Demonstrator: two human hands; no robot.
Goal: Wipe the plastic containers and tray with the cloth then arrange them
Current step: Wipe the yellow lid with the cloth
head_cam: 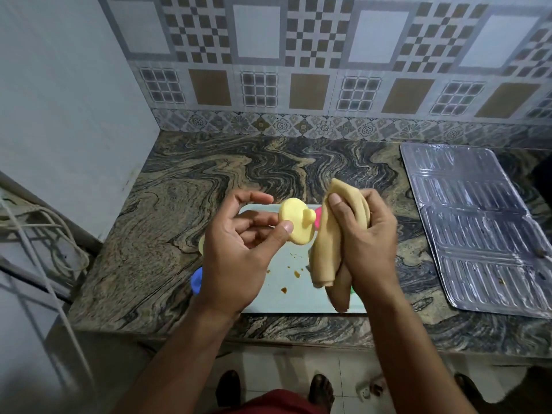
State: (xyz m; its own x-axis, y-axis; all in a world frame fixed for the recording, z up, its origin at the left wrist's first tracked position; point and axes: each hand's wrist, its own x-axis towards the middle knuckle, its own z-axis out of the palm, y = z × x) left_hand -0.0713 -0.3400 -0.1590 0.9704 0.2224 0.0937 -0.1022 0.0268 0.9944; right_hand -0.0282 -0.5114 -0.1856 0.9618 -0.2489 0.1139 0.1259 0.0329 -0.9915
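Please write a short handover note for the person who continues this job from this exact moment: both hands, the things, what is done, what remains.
Left hand pinches a yellow lid above the tray.
Right hand grips the bunched cloth, close beside the lid; contact unclear.
White tray lies on the counter with brown crumbs, so it is not yet wiped.
Blue, pink and green pieces peek out behind the hands.
Left: wipe lid, other pieces, tray; then arrange.

Lid (295, 221): smooth matt yellow plastic. Cloth (334, 243): soft tan fabric, folded. Tray (298, 297): smooth pale plastic. Worktop (167, 222): polished veined stone. Right sheet (478, 225): glossy ribbed foil.
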